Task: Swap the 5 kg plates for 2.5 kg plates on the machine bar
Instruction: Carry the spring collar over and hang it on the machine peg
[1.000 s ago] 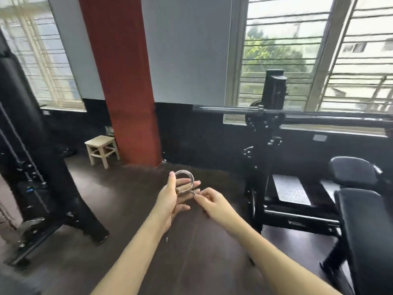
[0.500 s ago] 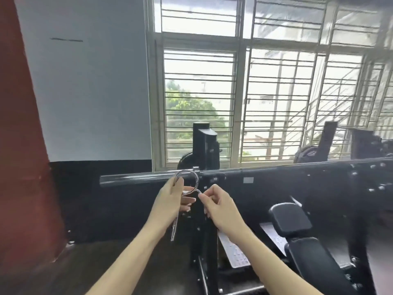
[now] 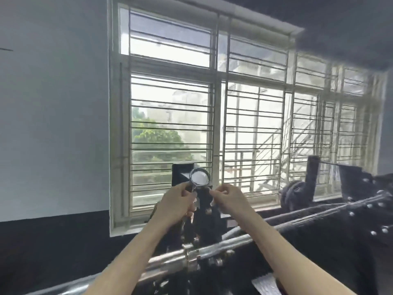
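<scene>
Steel spring collar [image 3: 200, 177], no legible markings, is pinched by both hands, left [image 3: 177, 202] and right [image 3: 228, 199], above the bar [image 3: 223, 244].

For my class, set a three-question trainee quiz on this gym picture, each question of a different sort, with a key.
1. True or false: the spring collar is already clamped on the bar.
2. Multiple choice: what does the left hand grip? A) a weight plate B) a handle of the spring collar C) the window bars
3. Fill in: the right hand pinches the collar's other ____.

Key
1. False. Both hands hold it up in the air, above the bar.
2. B.
3. handle.
</scene>
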`<action>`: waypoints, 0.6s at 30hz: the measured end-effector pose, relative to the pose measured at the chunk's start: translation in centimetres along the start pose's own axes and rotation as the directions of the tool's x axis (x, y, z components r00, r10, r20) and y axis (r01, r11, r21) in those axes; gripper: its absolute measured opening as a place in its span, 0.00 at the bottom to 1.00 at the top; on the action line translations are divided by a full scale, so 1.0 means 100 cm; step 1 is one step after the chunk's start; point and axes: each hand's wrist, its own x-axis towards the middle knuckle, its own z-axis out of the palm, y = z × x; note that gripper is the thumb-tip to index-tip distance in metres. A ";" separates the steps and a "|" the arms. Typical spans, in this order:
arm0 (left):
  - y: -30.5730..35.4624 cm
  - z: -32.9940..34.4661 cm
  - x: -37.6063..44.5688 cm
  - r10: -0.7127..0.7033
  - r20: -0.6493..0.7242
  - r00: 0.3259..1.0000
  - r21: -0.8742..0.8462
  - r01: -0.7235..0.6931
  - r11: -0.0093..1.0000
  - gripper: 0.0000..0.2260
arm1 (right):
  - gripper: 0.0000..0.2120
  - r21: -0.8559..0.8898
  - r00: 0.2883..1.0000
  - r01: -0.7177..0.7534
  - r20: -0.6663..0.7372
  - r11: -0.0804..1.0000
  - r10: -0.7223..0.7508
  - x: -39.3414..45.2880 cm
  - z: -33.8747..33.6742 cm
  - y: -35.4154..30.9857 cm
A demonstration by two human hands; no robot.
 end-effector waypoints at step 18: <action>-0.076 0.043 0.225 -0.230 0.084 0.969 -0.092 0.238 0.967 0.06 | 0.05 -0.542 0.996 0.049 0.086 0.839 -0.003 0.220 0.014 0.051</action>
